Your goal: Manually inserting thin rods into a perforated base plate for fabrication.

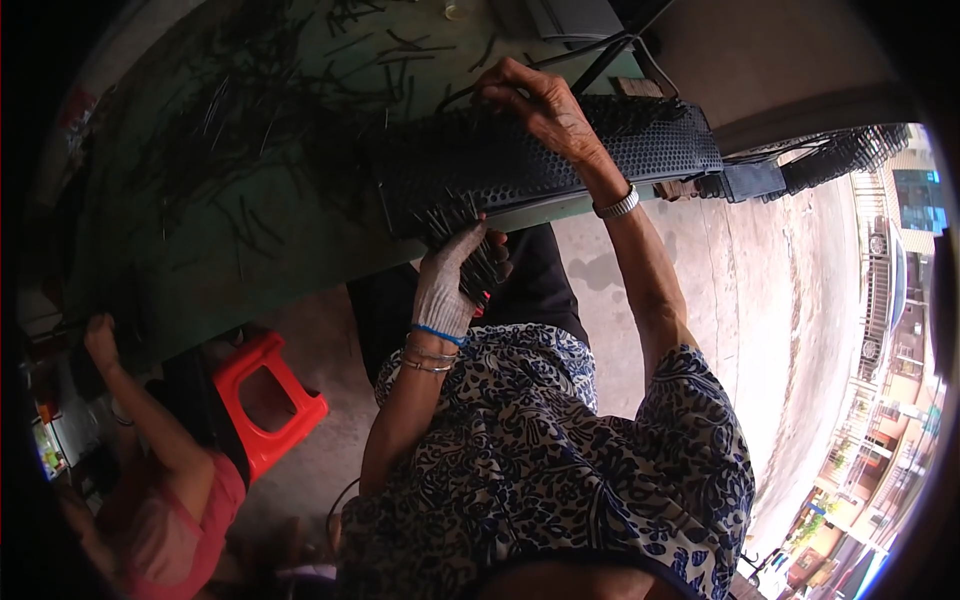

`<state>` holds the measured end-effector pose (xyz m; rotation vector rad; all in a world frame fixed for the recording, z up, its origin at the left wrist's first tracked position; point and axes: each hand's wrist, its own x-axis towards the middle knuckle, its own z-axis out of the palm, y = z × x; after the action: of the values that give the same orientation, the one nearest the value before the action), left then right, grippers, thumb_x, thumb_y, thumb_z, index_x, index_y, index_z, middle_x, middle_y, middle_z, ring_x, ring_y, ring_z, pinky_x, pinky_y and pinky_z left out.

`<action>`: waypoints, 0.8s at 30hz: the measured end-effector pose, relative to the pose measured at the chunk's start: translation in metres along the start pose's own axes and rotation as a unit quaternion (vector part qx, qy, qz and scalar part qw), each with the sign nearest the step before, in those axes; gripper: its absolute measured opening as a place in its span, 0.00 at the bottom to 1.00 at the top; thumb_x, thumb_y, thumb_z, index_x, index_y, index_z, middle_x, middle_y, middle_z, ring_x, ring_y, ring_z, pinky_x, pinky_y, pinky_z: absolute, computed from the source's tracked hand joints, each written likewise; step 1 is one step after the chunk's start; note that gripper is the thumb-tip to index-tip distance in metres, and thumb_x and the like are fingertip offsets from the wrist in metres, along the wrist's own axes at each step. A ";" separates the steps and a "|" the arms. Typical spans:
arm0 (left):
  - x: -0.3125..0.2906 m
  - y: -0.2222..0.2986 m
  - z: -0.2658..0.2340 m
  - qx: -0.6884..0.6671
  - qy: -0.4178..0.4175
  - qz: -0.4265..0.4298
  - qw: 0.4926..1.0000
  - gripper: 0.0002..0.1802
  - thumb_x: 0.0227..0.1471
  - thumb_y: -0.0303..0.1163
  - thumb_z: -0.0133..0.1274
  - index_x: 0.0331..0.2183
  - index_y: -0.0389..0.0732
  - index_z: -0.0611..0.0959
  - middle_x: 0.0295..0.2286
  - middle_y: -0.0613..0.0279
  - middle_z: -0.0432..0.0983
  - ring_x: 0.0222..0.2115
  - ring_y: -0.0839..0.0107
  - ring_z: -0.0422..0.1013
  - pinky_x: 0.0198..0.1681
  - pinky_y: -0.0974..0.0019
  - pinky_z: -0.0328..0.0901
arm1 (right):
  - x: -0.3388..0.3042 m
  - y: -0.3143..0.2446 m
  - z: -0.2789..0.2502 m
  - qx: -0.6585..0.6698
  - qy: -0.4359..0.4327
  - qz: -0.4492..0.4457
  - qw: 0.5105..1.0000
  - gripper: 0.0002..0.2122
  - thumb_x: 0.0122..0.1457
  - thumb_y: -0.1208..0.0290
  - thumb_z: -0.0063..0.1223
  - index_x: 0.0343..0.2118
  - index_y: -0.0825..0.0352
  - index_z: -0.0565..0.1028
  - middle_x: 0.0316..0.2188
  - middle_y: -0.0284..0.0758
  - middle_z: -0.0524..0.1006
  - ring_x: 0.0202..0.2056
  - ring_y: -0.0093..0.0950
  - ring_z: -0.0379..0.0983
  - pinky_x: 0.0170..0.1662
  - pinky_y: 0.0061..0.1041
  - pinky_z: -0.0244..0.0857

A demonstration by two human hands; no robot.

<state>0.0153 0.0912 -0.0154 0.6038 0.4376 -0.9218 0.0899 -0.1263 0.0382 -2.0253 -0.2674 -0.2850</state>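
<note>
My left hand (445,275), in a pale knit glove with a blue cuff, is closed around a bundle of thin dark rods (484,268). Their ends poke out above the fingers at the near edge of a long black panel (645,150) full of small round holes. Over the far side of that panel is my bare right hand (535,105), wearing a metal-banded watch. Its fingertips are pinched together; whatever sits between them is too dark and small to make out.
Loose dark rods (240,110) lie heaped across the green table (310,265). A red plastic stool (300,415) stands below its near edge. At the left, a co-worker's hand (100,342) reaches to the table. Dark bars (615,48) and a black wire cage (845,160) lie beyond the panel.
</note>
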 end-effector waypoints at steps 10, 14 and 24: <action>0.000 0.001 0.000 0.013 -0.013 0.016 1.000 0.10 0.57 0.33 0.51 0.36 0.36 0.79 0.28 0.56 0.76 0.26 0.68 0.73 0.28 0.63 0.72 | -0.002 0.002 0.002 0.010 0.026 0.007 1.000 0.04 0.61 0.76 0.48 0.36 0.69 0.73 0.30 0.29 0.75 0.33 0.17 0.69 0.39 0.20 0.65; 0.000 0.000 0.001 0.020 -0.017 0.020 0.999 0.11 0.57 0.34 0.51 0.34 0.36 0.79 0.28 0.56 0.77 0.27 0.69 0.73 0.28 0.63 0.72 | -0.003 0.006 0.001 0.024 0.029 0.009 0.999 0.04 0.61 0.74 0.49 0.36 0.69 0.73 0.30 0.29 0.75 0.33 0.17 0.68 0.39 0.20 0.65; -0.004 0.004 0.004 0.014 -0.023 0.023 0.999 0.09 0.56 0.32 0.52 0.37 0.38 0.79 0.29 0.57 0.78 0.27 0.69 0.75 0.30 0.63 0.74 | -0.007 0.009 -0.003 -0.011 0.052 -0.015 0.998 0.06 0.60 0.73 0.50 0.38 0.68 0.73 0.28 0.31 0.76 0.32 0.21 0.72 0.37 0.22 0.67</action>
<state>0.0168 0.0923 -0.0091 0.6149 0.3675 -0.8980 0.0859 -0.1334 0.0301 -2.0224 -0.2308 -0.4131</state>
